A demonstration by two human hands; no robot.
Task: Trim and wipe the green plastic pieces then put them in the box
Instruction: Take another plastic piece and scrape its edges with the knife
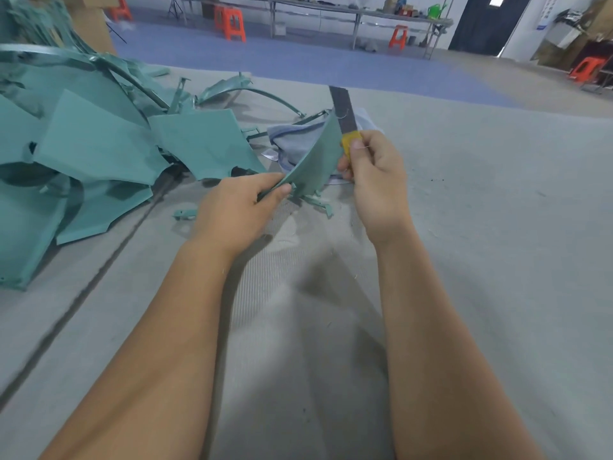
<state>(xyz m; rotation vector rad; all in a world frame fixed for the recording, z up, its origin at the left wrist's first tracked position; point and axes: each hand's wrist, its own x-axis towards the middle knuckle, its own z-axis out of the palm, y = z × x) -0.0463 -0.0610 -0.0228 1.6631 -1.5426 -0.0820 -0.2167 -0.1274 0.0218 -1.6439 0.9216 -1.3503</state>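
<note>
Head view, looking down over both bare forearms onto a grey fabric-covered tabletop [481, 260].

Left hand [238, 207]: grip closed in a pinch, thumb on top, on the near corner of a curved green plastic piece [315, 161]. Piece is held up off the tabletop, standing on edge and bowed, rising away toward the far right.

Right hand [374, 180]: fingers curled round the yellow handle of a knife [345, 117]; thumb lies along the handle top. Dark blade points up and away, lying against the far edge of the held piece. Exact contact point of blade on plastic cannot be told; the piece hides the lower handle.

Around the work:
- Large heap of green plastic pieces [93, 151] on the left of the tabletop, flat panels overlapping, curved strips sticking out at the back. Heap lies just beside the left hand.
- Grey-blue cloth [295, 141] bunched behind the held piece, partly hidden by it.
- Small green offcuts [315, 200] on the tabletop under and between the hands; one more scrap [184, 214] just left of the left wrist.
- Dark seam runs diagonally across the tabletop cover at lower left.

Background: blue floor, orange stools [230, 23], a long table [358, 13] with clutter, dark door [487, 21] at upper right. Cardboard at top left behind the heap.
</note>
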